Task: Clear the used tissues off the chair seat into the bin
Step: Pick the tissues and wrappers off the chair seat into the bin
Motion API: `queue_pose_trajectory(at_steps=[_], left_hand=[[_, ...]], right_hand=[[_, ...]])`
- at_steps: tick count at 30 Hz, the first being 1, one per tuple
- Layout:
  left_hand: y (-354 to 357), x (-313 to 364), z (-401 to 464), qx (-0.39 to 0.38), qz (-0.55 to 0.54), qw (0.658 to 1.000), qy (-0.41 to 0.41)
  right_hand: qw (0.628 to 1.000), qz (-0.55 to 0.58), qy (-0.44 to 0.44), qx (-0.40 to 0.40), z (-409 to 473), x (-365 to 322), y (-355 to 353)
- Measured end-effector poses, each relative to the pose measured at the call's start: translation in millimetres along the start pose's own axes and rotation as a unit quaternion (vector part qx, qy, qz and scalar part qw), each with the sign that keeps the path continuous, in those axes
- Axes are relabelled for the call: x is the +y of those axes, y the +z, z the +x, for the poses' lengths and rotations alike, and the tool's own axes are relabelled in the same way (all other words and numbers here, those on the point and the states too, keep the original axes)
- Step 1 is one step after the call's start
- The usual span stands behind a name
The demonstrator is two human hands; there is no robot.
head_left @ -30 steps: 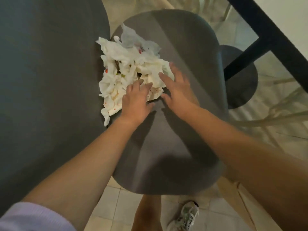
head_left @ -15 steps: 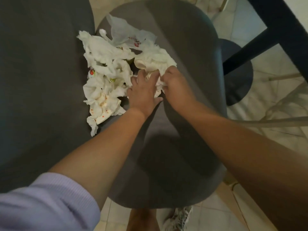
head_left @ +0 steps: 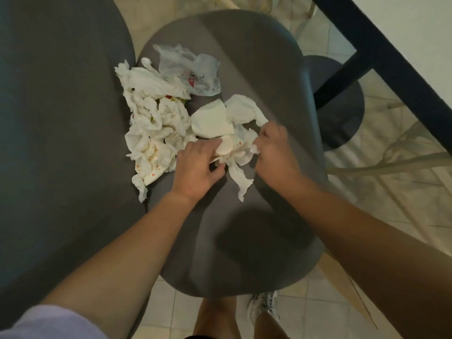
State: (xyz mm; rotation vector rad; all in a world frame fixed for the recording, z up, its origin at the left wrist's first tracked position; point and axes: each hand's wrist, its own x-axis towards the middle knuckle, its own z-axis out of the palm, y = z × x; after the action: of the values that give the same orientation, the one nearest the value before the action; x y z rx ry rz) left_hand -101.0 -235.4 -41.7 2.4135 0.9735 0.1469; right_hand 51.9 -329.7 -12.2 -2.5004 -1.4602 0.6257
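Note:
A heap of crumpled white used tissues [head_left: 156,128], some spotted red, lies on the left part of the grey chair seat [head_left: 256,228]. A thin clear plastic bag [head_left: 193,69] lies at the heap's far side. My left hand [head_left: 198,165] and my right hand [head_left: 274,150] are side by side, both closed on one bunch of tissues [head_left: 232,140] pulled a little apart from the heap; a strip of tissue hangs down between them. No bin is in view.
The chair's grey backrest [head_left: 56,143] fills the left side. A round dark stool or table base [head_left: 340,106] and a black table leg [head_left: 381,52] stand to the right. Tiled floor [head_left: 318,311] and my shoe [head_left: 265,307] show below the seat.
Both hands went from lying flat on the heap to gripping tissues, and have pulled a bunch toward me and to the right, away from the rest of the heap.

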Motion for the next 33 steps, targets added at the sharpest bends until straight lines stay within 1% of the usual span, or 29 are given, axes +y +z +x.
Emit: queue_pose_trajectory(at_steps=[1, 3, 6, 8, 12, 15, 16, 18, 19, 21, 22, 23, 25, 28, 31, 33], left_hand=[[-1.3, 0.5, -5.8, -0.001, 0.013, 1.000, 0.010], [-3.4, 3.8, -19.5, 0.011, 0.002, 1.000, 0.019], [-7.1, 12.3, -40.5, 0.034, -0.059, 0.998, 0.008], [-9.5, 20.5, -55.9, 0.050, -0.092, 0.994, -0.015], [-8.3, 35.9, -83.5, 0.078, -0.137, 0.985, -0.076], [-4.9, 52.9, -102.8, 0.086, -0.155, 0.980, -0.088], [-3.4, 60.0, -109.4, 0.080, -0.158, 0.980, -0.086], [-0.5, 67.9, -115.5, 0.065, -0.160, 0.981, -0.084], [4.3, 80.4, -128.5, 0.060, -0.156, 0.983, -0.076], [8.4, 85.5, -133.1, 0.054, -0.155, 0.984, -0.068], [11.2, 89.1, -137.0, 0.050, -0.152, 0.985, -0.063], [14.9, 95.7, -144.8, 0.046, -0.147, 0.987, -0.056], [21.6, 104.5, -157.4, 0.040, -0.134, 0.990, -0.014], [30.0, 110.8, -175.3, 0.015, -0.098, 0.993, 0.069], [32.0, 108.0, -184.1, 0.017, -0.077, 0.992, 0.103], [29.3, 105.8, -186.5, 0.017, -0.067, 0.990, 0.123]], right_hand=[[1.000, 0.007, -0.007, -0.001, -4.9, 0.7, -1.2], [0.999, 0.021, -0.019, -0.020, -15.3, 2.3, -1.6], [0.997, 0.047, -0.012, -0.056, -30.5, 4.7, -0.4], [0.996, 0.073, 0.005, -0.053, -42.3, 6.4, -1.8], [0.981, 0.166, 0.070, -0.075, -70.5, 18.7, 0.2], [0.956, 0.243, 0.139, -0.083, -95.6, 31.1, 3.5], [0.959, 0.234, 0.130, -0.088, -106.4, 36.1, 2.5], [0.977, 0.137, 0.082, -0.140, -120.7, 45.2, 5.8], [0.980, 0.095, 0.049, -0.167, -140.4, 52.9, 7.4], [0.976, 0.040, -0.018, -0.215, -152.1, 62.6, 21.9], [0.974, 0.004, -0.042, -0.222, -159.9, 65.0, 26.6], [0.977, -0.015, -0.055, -0.206, -170.7, 66.7, 31.9], [0.983, -0.021, -0.050, -0.174, -181.3, 67.4, 40.0], [0.985, 0.031, 0.012, -0.169, -192.4, 64.9, 45.2], [0.981, 0.079, 0.068, -0.161, -205.4, 61.0, 41.0], [0.982, 0.071, 0.080, -0.156, -211.7, 57.4, 36.3]])
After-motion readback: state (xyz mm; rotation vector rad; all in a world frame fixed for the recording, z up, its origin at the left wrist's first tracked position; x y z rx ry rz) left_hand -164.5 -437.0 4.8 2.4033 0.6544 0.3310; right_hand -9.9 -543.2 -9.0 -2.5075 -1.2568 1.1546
